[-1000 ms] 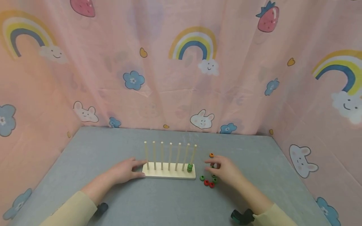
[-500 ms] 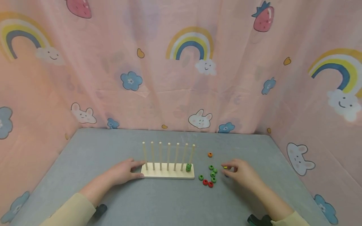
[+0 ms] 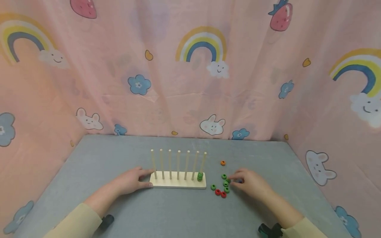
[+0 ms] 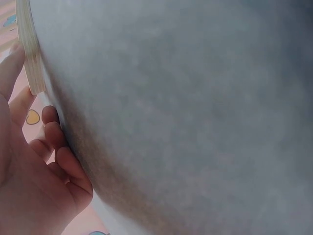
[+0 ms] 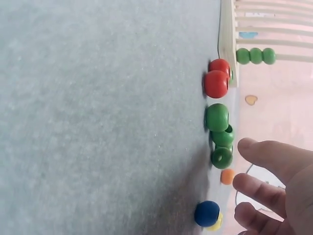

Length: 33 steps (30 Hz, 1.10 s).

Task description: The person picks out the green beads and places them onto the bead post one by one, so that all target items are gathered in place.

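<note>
My left hand pinches the left end of a pale wooden peg rack, thumb at the front corner and index finger behind. Three green beads are stacked on the rack's rightmost peg. To the right of the rack, my right hand hovers low, thumb and fingers apart, holding nothing. Its fingertips are close by a cluster of loose green beads; whether they touch one cannot be told. A blue bead and a yellow bead lie below the fingers, mostly hidden in the head view.
Two red beads lie in front of the green cluster, with a lone green bead to their left. Farther back sits an orange bead. Pink patterned curtain encloses the grey table at the back and sides.
My right hand went right, away from above the green beads, then came slightly back left toward them. The left hand has stayed at the rack's end.
</note>
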### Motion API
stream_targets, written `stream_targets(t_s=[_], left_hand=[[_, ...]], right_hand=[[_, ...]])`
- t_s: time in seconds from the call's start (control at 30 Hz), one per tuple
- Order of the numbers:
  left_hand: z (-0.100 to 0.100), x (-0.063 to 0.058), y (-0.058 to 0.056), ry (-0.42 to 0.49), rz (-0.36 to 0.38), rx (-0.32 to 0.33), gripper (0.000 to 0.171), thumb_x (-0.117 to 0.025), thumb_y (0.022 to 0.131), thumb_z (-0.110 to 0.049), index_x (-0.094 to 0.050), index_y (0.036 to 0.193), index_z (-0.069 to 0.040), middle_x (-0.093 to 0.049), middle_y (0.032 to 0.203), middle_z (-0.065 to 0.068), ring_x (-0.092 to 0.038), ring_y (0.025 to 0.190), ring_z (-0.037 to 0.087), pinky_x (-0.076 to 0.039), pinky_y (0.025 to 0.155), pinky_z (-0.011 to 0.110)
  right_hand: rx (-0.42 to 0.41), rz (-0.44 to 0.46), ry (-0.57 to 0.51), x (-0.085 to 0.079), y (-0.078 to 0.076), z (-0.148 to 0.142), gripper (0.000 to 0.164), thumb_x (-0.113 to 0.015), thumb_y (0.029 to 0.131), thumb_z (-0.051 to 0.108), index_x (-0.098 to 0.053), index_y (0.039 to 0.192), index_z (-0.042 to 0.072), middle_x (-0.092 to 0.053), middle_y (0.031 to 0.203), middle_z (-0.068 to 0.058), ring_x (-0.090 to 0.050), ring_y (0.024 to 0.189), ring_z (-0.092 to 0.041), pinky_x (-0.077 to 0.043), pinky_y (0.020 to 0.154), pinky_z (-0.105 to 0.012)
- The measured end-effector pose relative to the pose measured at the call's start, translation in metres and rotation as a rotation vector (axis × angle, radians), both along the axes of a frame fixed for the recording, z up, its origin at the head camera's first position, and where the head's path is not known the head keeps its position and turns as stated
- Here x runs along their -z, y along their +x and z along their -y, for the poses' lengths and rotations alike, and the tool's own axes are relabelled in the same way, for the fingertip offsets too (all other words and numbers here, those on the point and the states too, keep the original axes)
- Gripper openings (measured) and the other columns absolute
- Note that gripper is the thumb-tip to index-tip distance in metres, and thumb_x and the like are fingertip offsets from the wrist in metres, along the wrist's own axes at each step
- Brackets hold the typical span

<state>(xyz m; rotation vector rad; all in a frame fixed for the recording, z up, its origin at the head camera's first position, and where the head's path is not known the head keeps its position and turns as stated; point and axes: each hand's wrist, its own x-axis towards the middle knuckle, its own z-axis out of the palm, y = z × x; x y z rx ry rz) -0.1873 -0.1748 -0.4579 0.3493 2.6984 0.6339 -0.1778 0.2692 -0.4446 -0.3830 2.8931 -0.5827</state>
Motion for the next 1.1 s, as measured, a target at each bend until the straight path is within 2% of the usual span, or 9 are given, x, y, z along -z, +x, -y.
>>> stream_targets(t_s=[0.23,0.7,1.1], left_hand=[[-0.001,0.001,-0.001,0.001,0.002,0.004,0.066,-0.074,0.084,-0.052,-0.057,0.142,-0.026,-0.048,0.090,-0.002,-0.047,0.078,0.017,-0.040,0.069,0.038],[0.000,0.002,-0.002,0.001,0.004,0.000,0.066,-0.074,0.084,-0.053,-0.057,0.142,-0.026,-0.048,0.090,-0.001,-0.046,0.077,0.017,-0.039,0.068,0.037],[-0.001,0.002,-0.001,-0.001,0.008,-0.003,0.066,-0.074,0.084,-0.052,-0.057,0.142,-0.027,-0.048,0.091,-0.001,-0.047,0.078,0.017,-0.040,0.069,0.038]], right_hand=[[-0.030,-0.028,0.040,0.006,-0.006,0.001,0.017,-0.079,0.086,0.020,-0.079,0.103,0.023,-0.061,0.089,0.011,-0.054,0.078,-0.008,-0.047,0.073,-0.035],[0.005,-0.078,0.163,0.012,-0.012,0.004,0.023,-0.081,0.083,0.024,-0.078,0.105,0.019,-0.065,0.097,0.006,-0.061,0.089,-0.014,-0.051,0.083,-0.043],[0.008,-0.068,0.209,0.013,-0.012,0.007,0.021,-0.081,0.084,0.025,-0.079,0.104,0.020,-0.062,0.091,0.007,-0.056,0.079,-0.011,-0.050,0.074,-0.039]])
